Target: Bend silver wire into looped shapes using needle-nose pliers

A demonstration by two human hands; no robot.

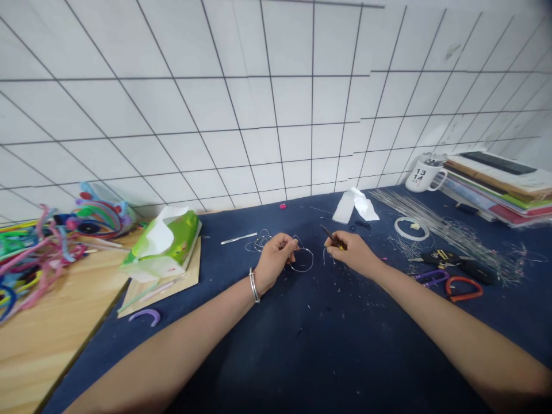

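Note:
Near the middle of the blue-covered table, my left hand [277, 257] pinches a thin silvery wire [311, 261]. A round loop of it hangs out to the right of the fingers, and looser curls lie behind the hand. My right hand [354, 253] is closed around what look like small pliers [330, 234], whose dark pointed tip faces up and left. A bit of yellow shows by the fingers; the handles are hidden in the palm. Short wire ends stick down beside the right fingertips. A gap separates the two hands.
Green tissue pack [170, 241] and colourful fuzzy stems [38, 253] are left. Right are long wires [414, 210], a wire spool [411, 228], black-handled cutters [442, 256], an orange-handled tool [463, 288], a mug [422, 175] and stacked books [495, 190]. Tiny clippings dot the cloth.

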